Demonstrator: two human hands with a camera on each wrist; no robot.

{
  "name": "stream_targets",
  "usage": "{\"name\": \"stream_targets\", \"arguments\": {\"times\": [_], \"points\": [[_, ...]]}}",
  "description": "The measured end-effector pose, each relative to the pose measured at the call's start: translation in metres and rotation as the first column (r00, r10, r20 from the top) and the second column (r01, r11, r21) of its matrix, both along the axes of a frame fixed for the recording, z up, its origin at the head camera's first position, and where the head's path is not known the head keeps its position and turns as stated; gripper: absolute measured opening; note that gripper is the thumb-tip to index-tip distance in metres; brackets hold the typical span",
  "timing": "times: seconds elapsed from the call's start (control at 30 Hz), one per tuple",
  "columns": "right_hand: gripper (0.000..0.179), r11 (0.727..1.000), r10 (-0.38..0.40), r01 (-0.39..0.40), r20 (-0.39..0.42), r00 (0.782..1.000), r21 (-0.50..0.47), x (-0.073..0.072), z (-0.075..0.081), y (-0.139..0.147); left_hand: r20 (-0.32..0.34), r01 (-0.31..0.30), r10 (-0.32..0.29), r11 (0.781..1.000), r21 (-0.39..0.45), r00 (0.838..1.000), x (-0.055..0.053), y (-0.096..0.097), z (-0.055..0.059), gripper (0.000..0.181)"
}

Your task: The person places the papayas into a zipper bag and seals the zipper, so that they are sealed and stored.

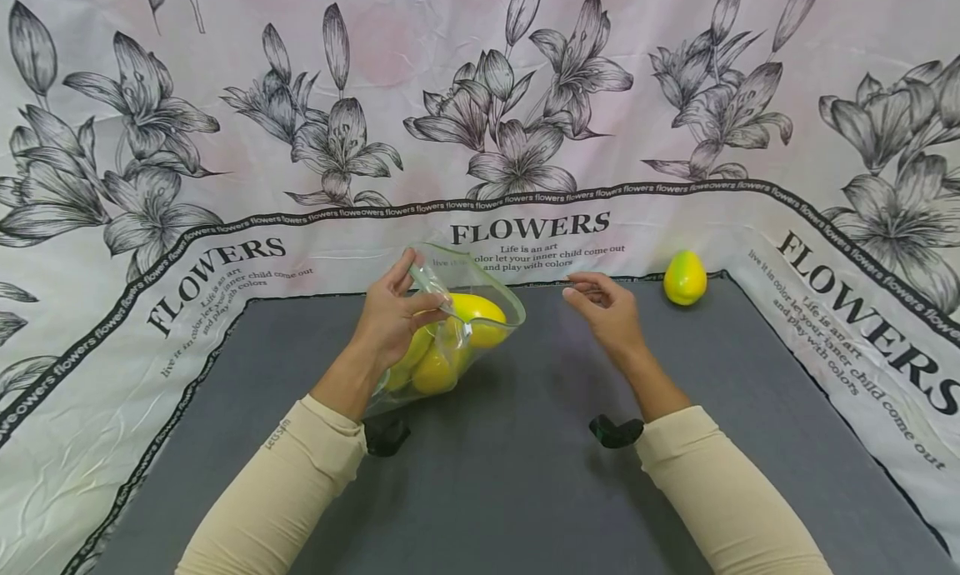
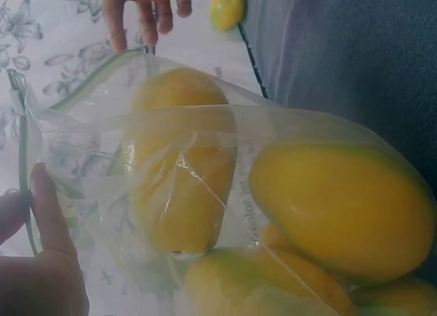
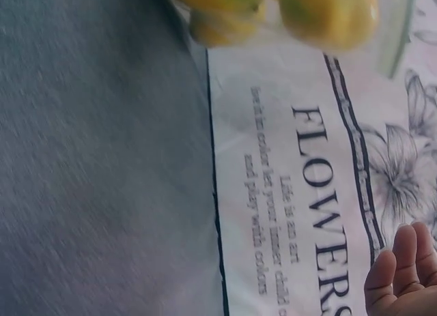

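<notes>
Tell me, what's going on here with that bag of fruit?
A person's left hand pinches the open top of a clear zip bag between its fingers. Several yellow fruits are inside. The right hand, holding nothing, is raised to the right of the bag. One yellow-green fruit sits outside the bag, at the far edge of the grey table.

The floral cloth (image 1: 480, 125) reads "FLOWERS" and "Life is an art", its black border (image 1: 525, 198) repeating "flowers".
</notes>
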State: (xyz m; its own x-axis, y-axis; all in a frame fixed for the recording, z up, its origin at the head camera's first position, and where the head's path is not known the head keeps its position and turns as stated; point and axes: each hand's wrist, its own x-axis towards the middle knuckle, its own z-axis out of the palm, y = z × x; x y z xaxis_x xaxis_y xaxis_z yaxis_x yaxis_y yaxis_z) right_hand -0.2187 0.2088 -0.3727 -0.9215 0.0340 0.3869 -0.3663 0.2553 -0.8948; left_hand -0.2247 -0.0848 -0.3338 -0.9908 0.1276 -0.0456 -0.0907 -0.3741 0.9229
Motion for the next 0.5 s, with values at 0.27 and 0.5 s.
{"name": "stream_targets", "arguments": {"times": [0.27, 0.5], "points": [[0.036, 0.996, -0.086, 0.086, -0.022, 0.996, -0.028, -0.009, 0.003, 0.029, -0.001, 0.003, -0.003, 1.0, 0.005, 1.0, -0.002, -0.002, -0.001, 0.089], [0.044, 0.989, -0.147, 0.147, -0.006, 0.989, 0.018, -0.025, -0.01, 0.058, -0.017, 0.01, -0.01, 1.0, 0.003, 1.0, -0.003, -0.003, -0.001, 0.089]]}}
